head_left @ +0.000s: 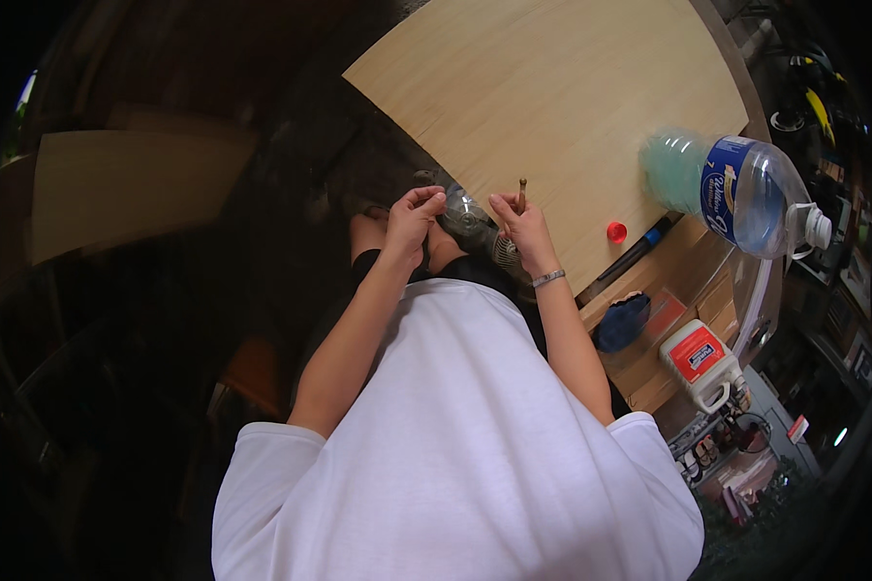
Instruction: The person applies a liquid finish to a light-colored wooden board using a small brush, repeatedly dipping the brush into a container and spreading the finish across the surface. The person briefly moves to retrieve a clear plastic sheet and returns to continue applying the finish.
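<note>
My left hand is raised in front of my lap, its fingertips pressed together in a pinch; whatever they hold, if anything, is too small to make out. My right hand, with a bracelet at the wrist, is closed on a slim brown stick-like tool. Its narrow knobbed end points away from me. The two hands are apart. Between and below them shows a clear, shiny object, partly hidden, with a ribbed piece beside it. The pale wooden tabletop lies just beyond my right hand.
On the tabletop's right sits a big clear bottle with a blue label, tilted in view. A red cap and a dark bar-shaped tool lie nearer. A white jug and dark blue cloth are at right. Another board stands left.
</note>
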`<action>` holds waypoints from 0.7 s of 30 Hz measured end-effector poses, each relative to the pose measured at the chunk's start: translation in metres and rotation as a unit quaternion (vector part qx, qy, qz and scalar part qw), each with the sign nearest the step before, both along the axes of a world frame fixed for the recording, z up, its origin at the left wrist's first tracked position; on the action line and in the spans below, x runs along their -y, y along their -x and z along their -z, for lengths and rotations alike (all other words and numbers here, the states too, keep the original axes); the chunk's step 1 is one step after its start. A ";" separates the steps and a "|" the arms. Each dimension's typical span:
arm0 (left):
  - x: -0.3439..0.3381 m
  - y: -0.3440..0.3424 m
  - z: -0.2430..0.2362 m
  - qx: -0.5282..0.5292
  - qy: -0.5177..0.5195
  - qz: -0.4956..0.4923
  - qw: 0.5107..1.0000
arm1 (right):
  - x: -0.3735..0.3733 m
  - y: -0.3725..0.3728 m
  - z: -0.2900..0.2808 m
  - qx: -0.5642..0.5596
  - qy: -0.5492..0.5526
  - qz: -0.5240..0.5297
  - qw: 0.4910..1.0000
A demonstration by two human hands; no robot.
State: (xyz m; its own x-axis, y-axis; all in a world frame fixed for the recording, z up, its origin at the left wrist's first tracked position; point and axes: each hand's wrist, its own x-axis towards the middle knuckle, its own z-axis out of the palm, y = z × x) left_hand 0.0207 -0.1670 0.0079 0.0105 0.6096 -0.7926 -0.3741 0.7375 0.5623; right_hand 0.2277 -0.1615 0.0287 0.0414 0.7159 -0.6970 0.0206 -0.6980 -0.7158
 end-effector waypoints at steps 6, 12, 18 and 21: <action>0.011 -0.002 -0.006 0.046 -0.014 -0.005 0.999 | -0.031 -0.009 -0.002 -0.008 0.021 -0.092 0.996; -0.004 0.002 0.020 0.064 -0.075 -0.013 0.995 | -0.070 -0.021 0.002 0.027 -0.045 -0.222 0.974; -0.009 -0.015 0.039 0.036 -0.050 -0.103 0.993 | -0.088 -0.033 -0.015 0.066 -0.223 -0.110 0.966; -0.008 -0.021 0.046 0.027 -0.057 -0.118 0.991 | -0.084 -0.036 -0.019 0.031 -0.251 -0.107 0.961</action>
